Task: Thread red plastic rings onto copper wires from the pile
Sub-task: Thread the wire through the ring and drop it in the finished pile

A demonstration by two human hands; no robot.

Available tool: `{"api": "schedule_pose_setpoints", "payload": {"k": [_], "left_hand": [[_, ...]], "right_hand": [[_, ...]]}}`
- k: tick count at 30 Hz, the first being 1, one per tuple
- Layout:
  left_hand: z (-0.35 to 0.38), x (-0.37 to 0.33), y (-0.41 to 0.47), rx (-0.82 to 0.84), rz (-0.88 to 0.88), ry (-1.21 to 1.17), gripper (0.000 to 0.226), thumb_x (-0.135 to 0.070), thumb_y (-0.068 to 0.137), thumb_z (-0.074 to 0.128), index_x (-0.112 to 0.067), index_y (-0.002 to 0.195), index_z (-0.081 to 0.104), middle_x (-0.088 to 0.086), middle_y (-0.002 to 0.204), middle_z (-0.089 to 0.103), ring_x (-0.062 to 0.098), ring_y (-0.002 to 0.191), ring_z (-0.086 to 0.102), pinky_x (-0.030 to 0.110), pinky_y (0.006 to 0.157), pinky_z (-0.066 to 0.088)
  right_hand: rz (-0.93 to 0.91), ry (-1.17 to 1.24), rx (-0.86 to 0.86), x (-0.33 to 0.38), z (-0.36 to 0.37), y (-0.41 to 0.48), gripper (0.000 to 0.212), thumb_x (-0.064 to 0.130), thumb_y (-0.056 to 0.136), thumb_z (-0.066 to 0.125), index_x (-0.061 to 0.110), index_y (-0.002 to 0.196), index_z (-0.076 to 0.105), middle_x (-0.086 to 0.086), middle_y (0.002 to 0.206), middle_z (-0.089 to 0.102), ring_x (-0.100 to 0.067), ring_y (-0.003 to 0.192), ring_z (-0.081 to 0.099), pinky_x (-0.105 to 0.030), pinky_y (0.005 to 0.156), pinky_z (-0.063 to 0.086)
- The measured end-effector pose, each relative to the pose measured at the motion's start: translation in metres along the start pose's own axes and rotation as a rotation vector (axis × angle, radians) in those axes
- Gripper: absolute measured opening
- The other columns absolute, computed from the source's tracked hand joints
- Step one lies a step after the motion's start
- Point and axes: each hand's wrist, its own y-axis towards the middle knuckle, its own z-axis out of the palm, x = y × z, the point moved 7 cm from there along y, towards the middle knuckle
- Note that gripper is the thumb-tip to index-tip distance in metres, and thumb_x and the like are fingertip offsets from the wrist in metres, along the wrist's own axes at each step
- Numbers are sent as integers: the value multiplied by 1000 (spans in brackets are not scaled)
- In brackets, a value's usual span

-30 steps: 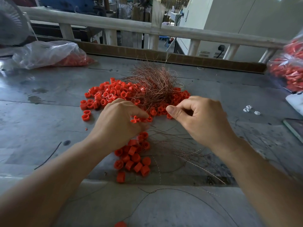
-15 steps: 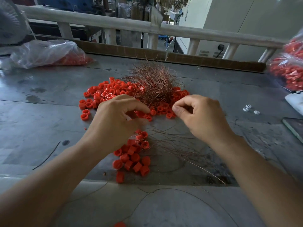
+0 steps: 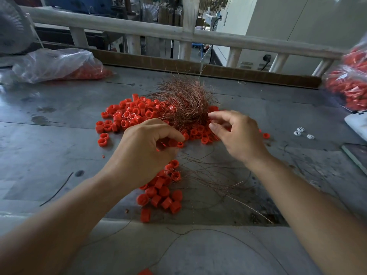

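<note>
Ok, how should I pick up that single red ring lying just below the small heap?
Pinch the lone ring across its round outer wall, coming from above: it is short and stubby, with bare table on either side for fingertips.

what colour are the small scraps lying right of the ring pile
White scraps, clearest in the head view.

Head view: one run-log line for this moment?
stage: threading | left hand: pinching red ring | right hand: open, at copper wire bundle | ring pile: beside bundle
</note>
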Motion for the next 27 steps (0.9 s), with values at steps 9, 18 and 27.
{"api": "schedule_pose_setpoints", "payload": {"k": [9,18,27], "left_hand": [[2,-2,0,17,8,-14,25,-5,70,77,-23,86,71,-18,88,60,-4,88,55,5,76,44],[2,-2,-1,30,13,-8,28,-5,71,76,-29,84,67,-19,88,60,-5,88,54,5,76,44],[-1,5,-1,7,-71,-122,43,-3,65,80,-41,77,62,-19,72,67,-4,65,61,7,61,49]], "right_hand": [[-46,148,32,5,4,1,61,13,84,64,33,134,36,15,90,55,8,69,54,-1,68,41],[-115,166,-144,14,-10,-2,19,9,85,62,8,103,69,9,85,63,-2,76,61,-10,74,48],[-383,361,-277,45,-45,-19,21,5,87,58,15,105,57,10,86,61,-3,82,61,-18,76,47]]}}
